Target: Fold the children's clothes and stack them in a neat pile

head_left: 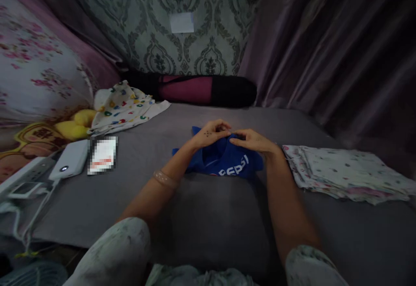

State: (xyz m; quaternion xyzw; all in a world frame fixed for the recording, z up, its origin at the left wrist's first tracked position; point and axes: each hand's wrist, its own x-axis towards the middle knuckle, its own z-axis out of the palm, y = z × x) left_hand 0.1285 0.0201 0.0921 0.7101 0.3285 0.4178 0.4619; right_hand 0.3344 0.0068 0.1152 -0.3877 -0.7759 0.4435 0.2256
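Leftmost, a white power strip [32,175] with cables [41,208] plugged in lies on the grey sheet [139,156], with a white power bank [70,160] just beside it. Next comes a blurred white card [103,155], and behind these sit a yellow plush toy [73,125] and a white cloth [125,110] with colourful prints. Along the patterned wall [139,21] lies a black and maroon bag [195,90]. Nearer the middle, the left hand [212,133], above a bangle on the forearm, is at the collar of a blue shirt [208,160] with PEPSI lettering, its fingers curled over the fabric. Beside it, the right hand [251,141] pinches the same collar between thumb and fingers; the two hands are close together. The shirt lies bunched on the sheet. Farther right, a stack of folded white printed cloths [347,173] rests near the right forearm.
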